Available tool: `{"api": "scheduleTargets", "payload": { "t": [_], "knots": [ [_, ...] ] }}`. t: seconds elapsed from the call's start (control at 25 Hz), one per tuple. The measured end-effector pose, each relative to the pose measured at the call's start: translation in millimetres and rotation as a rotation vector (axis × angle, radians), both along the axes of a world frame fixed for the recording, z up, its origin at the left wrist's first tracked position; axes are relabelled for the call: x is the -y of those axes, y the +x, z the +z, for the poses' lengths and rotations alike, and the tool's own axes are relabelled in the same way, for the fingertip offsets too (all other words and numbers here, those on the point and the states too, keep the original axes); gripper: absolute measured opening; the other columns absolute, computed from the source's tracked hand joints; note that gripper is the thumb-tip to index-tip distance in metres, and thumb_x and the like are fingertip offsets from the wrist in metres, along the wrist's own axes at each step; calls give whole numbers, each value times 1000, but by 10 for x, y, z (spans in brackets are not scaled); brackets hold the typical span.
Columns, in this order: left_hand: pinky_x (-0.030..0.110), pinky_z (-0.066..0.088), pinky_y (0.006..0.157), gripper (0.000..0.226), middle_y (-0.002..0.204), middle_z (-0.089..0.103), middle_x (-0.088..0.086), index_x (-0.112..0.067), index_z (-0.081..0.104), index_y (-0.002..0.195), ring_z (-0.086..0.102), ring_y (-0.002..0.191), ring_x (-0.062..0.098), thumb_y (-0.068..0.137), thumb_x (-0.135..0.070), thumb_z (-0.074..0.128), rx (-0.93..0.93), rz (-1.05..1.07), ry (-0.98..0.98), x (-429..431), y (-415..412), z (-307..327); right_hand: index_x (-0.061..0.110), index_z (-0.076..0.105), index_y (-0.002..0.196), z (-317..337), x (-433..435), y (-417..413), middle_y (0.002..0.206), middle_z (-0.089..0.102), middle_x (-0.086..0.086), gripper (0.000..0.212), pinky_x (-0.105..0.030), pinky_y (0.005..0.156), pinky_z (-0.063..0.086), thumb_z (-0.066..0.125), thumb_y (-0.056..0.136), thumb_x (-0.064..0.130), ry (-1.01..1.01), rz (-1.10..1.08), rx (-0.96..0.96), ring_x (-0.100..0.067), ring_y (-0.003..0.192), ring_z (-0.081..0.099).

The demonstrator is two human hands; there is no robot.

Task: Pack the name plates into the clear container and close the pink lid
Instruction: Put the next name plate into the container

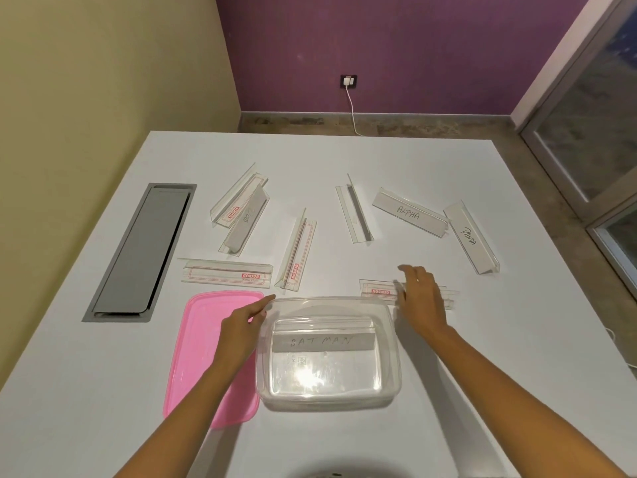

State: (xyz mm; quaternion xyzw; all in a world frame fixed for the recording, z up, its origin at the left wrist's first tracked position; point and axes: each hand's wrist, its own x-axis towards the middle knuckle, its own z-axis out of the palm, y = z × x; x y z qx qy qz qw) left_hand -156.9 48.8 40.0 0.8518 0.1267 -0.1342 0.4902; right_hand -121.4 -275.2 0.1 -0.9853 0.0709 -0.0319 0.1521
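The clear container [329, 353] is set on the white table [482, 374] at the near edge, with one name plate marked BATMAN [322, 341] laid inside along its far wall. The pink lid [203, 357] lies flat on the table just to the left, touching the container's side. The left hand [241, 326] is extended over the lid with its fingers straight and open, the fingertips reaching the container's far left corner; nothing is held in it. The right hand [422, 294] is spread, palm down, on a GEMSON name plate [379, 290] lying just beyond the container's far right corner. Farther out, plates marked ALPHA [410, 212] and PANDA [470, 236] are seen at the right. A grey cable hatch [138, 253] is recessed at the left.
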Motion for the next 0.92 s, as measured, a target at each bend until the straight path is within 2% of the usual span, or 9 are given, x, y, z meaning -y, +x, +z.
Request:
{"api": "scheduleTargets", "payload": {
  "t": [0.12,0.2,0.32,0.44,0.52,0.56,0.68,0.76,0.92],
  "knots": [
    [47,47,98,32,131,58,-3,-30,60,121,54,120,21,95,-17,50,14,0,-11,-11,8,-11,8,63,97,-162,151,44,91,67,-14,18,-40,79,41,58,79,7,-157,48,-249,-36,84,59],
    [47,47,97,30,130,59,-2,-31,60,121,55,118,21,95,-20,50,7,-1,-13,-20,17,-17,14,62,91,-166,164,54,90,68,-8,15,-38,81,36,54,81,5,-143,23,-284,-32,87,61],
    [39,47,96,30,126,62,1,-27,58,123,56,113,21,96,-21,46,12,31,11,2,36,1,10,56,102,-105,135,78,94,68,-10,20,-39,82,38,53,84,1,-19,-5,-203,-32,89,61],
    [27,38,93,30,127,58,0,-19,51,125,53,115,19,95,-21,48,85,72,-7,65,64,121,6,50,113,123,99,61,101,67,-16,27,-41,84,40,54,87,0,28,-5,-117,-34,92,60],
    [27,35,96,38,132,52,-3,-19,46,129,47,121,16,92,-21,54,189,-3,41,128,89,250,7,50,116,355,66,33,108,64,-16,25,-42,88,38,53,91,9,15,-42,-67,-33,99,57],
    [27,33,98,43,133,48,-5,-21,44,132,44,122,12,91,-23,57,249,-69,83,172,101,333,8,49,119,482,37,12,113,62,-16,29,-43,91,37,53,93,21,26,-55,-61,-34,104,55],
    [24,28,103,55,141,39,-10,-25,37,136,35,127,6,86,-25,62,439,-304,176,358,148,598,12,38,133,894,-118,-101,128,51,-12,79,-45,102,35,71,74,53,195,-16,-152,-33,119,48],
    [26,24,111,60,148,31,-10,-25,34,137,27,137,7,85,-24,64,564,-453,249,493,175,742,15,32,138,1098,-230,-185,127,48,-10,96,-40,99,41,82,62,48,263,93,-233,-28,117,48],
    [38,19,116,77,156,16,-9,-28,24,141,11,144,16,79,-22,70,703,-680,532,638,179,842,22,34,140,1308,-407,-261,104,48,0,94,-27,82,42,85,62,36,422,307,-471,-13,89,48]
  ]
}}
